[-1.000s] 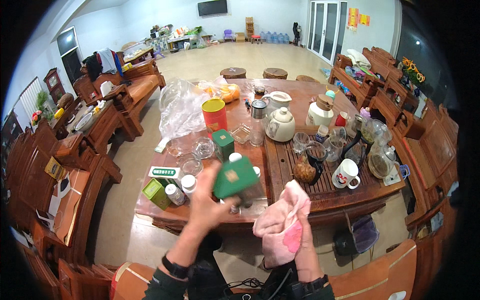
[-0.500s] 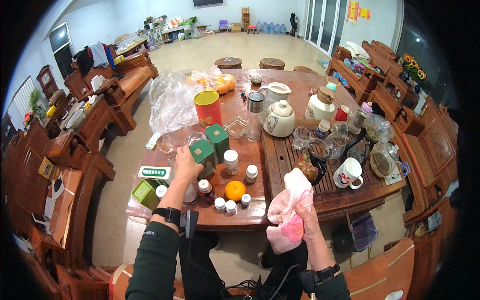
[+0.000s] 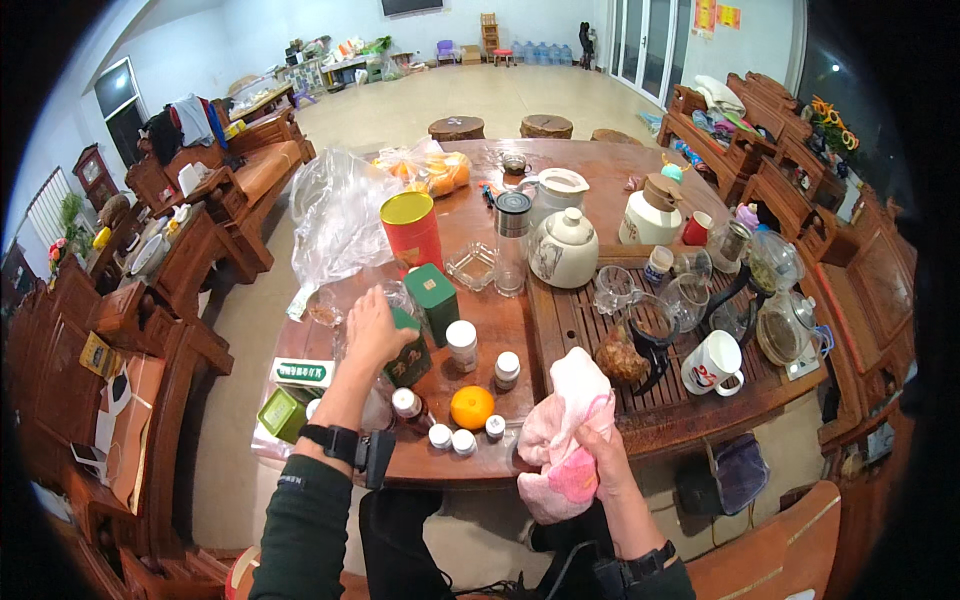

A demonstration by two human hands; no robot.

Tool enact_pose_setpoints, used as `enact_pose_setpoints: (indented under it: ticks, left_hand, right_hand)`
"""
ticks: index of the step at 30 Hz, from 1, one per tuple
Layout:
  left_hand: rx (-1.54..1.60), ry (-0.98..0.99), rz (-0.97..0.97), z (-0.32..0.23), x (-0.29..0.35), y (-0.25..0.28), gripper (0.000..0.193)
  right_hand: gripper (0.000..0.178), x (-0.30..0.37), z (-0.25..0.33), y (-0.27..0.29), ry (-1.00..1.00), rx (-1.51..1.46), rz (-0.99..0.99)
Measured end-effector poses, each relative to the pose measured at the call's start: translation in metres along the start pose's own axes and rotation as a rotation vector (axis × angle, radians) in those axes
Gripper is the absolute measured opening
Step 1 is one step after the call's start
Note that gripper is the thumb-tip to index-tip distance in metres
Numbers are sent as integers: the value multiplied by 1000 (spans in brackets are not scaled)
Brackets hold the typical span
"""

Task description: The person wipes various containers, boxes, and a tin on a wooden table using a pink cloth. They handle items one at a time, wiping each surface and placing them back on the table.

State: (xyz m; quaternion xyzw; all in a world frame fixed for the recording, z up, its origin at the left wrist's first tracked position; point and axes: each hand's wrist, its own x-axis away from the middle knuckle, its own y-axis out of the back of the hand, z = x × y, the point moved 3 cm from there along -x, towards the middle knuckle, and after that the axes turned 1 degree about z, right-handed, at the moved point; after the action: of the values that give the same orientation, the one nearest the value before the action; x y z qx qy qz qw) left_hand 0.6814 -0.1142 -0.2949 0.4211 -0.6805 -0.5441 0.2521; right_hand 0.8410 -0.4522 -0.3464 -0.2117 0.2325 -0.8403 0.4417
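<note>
Pink cloth (image 3: 560, 440), green tin (image 3: 408, 364).

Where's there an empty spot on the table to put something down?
There's bare table between the tall glass flask, the white bottles and the tea tray, and farther off between the white pitcher and brown-lidded jar. It's crowded around the left hand, among green tins and white-capped bottles, and on the tray's right side, packed with glass pots.
</note>
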Motion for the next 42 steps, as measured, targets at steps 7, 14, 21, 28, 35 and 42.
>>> enact_pose_setpoints:
  ticks: [7,14,21,28,35,42]
  left_hand:
    - [-59,32,121,-32,-61,-29,116]
    - [-16,34,172,-36,-73,-45,112]
    - [245,-142,-224,-56,-48,31,106]
    - [398,-590,-291,-93,81,115,119]
    - [556,-813,-221,-123,200,109,130]
    - [859,-639,267,-130,266,75,77]
  right_hand:
    - [65,-2,9,5,5,-33,-19]
    - [65,1,4,25,-84,-45,-61]
    - [63,12,11,15,1,-21,-77]
    - [62,37,58,-27,213,-25,65]
    - [78,101,88,-93,748,690,120]
    - [59,110,80,-128,777,1231,179]
